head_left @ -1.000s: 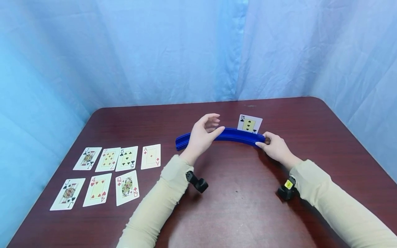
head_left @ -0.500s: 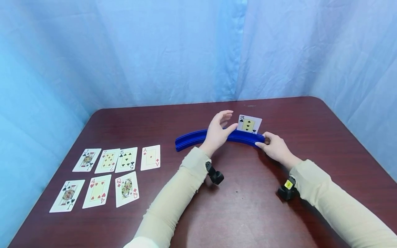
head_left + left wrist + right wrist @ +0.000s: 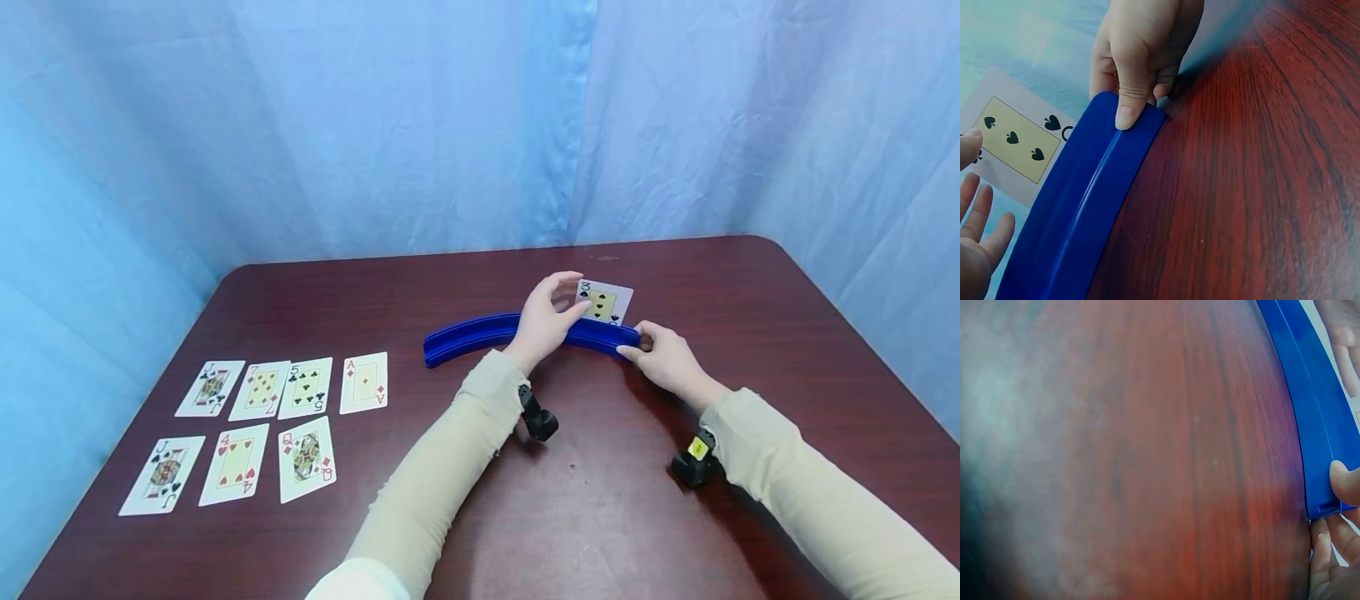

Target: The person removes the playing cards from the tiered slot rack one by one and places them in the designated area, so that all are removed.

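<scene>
A curved blue card holder lies on the table, with a three of spades upright in its slot near the right end. My right hand grips that end, thumb on the front face and fingers behind. My left hand is at the card's left edge, thumb and fingers spread apart. In the left wrist view, the left thumb overlaps the face of the card; whether it touches cannot be told. The right wrist view catches the right thumb pressed on the holder.
Face-up cards lie in two rows on the left of the table, among them an ace of diamonds, a queen of diamonds and a four of hearts. Blue curtains hang around the brown table.
My left hand has moved right along the holder, up to the three of spades. My right hand keeps its grip on the holder's end, and the card stays in place.
</scene>
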`<state>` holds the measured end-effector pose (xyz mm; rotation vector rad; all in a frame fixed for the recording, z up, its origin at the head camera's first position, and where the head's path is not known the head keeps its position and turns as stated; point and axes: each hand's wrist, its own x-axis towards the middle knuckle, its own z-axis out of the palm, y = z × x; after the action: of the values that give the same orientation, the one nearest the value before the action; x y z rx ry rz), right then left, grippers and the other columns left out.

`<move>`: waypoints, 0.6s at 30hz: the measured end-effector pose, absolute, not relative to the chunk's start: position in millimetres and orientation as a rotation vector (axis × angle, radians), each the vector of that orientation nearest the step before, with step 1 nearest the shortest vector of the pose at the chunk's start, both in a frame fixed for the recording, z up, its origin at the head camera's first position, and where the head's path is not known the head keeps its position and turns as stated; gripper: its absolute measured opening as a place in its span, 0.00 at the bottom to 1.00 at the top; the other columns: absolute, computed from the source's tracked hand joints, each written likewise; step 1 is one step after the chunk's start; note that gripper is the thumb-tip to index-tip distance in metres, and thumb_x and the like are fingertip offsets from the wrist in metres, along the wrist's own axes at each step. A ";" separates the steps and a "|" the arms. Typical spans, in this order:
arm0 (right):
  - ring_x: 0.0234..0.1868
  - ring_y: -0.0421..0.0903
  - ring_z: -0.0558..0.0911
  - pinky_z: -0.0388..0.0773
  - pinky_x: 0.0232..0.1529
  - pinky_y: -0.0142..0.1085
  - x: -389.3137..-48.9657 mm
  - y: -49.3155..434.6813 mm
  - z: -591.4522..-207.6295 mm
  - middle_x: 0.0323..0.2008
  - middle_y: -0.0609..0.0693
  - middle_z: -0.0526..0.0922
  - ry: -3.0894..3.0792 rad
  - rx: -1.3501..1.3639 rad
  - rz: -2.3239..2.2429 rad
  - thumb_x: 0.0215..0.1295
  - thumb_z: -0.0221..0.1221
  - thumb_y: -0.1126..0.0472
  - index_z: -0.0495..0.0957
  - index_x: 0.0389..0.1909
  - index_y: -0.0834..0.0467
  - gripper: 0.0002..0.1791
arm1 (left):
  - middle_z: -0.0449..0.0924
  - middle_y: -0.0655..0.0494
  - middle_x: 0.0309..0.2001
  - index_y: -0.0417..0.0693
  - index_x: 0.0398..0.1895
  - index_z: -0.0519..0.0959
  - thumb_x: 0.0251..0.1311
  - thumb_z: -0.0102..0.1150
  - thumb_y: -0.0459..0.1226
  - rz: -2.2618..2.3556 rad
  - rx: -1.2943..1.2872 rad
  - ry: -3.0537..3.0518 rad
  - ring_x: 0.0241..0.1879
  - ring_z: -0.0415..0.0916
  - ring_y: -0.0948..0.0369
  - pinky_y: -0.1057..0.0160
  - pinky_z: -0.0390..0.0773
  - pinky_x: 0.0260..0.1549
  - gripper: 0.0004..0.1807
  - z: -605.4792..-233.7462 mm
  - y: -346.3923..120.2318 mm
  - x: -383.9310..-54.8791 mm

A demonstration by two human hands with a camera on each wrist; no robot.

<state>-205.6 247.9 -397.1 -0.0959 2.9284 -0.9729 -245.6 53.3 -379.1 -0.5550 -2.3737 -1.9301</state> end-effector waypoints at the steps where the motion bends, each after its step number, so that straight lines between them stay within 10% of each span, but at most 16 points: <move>1: 0.33 0.52 0.74 0.67 0.34 0.39 -205.4 248.0 -397.2 0.33 0.60 0.80 2.928 -0.097 -0.973 0.66 0.58 0.58 0.70 0.37 0.64 0.12 | 0.76 0.48 0.54 0.43 0.60 0.71 0.61 0.59 0.34 -1.934 -0.558 -2.371 0.56 0.74 0.57 0.67 0.73 0.55 0.23 -379.8 54.3 -246.0; 18: 0.33 0.52 0.74 0.67 0.34 0.38 -206.4 247.9 -397.2 0.33 0.60 0.79 2.920 -0.081 -0.979 0.66 0.57 0.57 0.69 0.38 0.63 0.12 | 0.79 0.47 0.49 0.42 0.53 0.74 0.62 0.58 0.33 -1.902 -0.511 -2.396 0.48 0.77 0.56 0.67 0.77 0.49 0.17 -380.5 59.2 -249.2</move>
<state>-206.4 247.9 -397.2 -0.0806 2.9197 -0.9792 -249.2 59.2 -380.5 -0.5107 -2.3962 -1.9021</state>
